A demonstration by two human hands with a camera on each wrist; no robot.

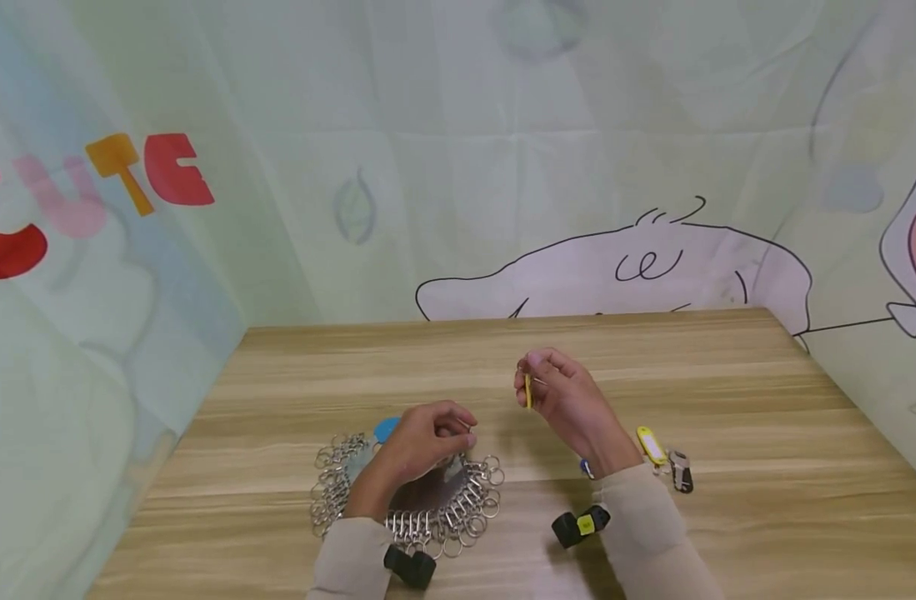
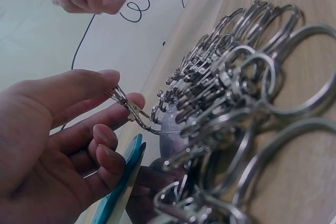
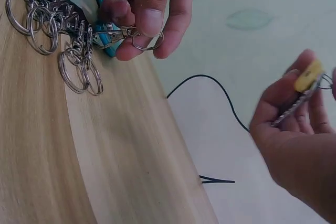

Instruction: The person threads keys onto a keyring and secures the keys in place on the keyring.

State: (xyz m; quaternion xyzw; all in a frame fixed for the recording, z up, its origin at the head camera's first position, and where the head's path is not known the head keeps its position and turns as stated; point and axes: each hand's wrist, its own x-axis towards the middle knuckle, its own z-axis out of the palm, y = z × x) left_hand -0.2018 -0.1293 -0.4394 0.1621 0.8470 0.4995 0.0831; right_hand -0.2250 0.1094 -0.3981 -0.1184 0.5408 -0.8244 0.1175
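Observation:
A shiny disc [image 1: 427, 493] rests on the table, its edge lined with metal swivel clasps and key rings [image 1: 475, 525]. My left hand [image 1: 426, 440] reaches over it. Between thumb and fingers that hand pinches one swivel clasp [image 2: 131, 107], still hooked at the disc's edge. The clasp's small ring [image 3: 148, 49] shows at the left fingertips in the right wrist view. My right hand [image 1: 570, 402] is raised off the table, farther back and to the right. It holds a key [image 3: 294, 107] with a yellow tag [image 3: 308, 76], partly hidden by the fingers.
Under my right forearm lies a small blue item [image 1: 587, 468], partly covered. Right of it are a yellow key tag [image 1: 651, 445] and a key with a black part [image 1: 681, 472]. A blue piece [image 1: 386, 428] shows behind the disc. A printed cloth [image 1: 465, 167] hangs behind the wooden table [image 1: 315, 358].

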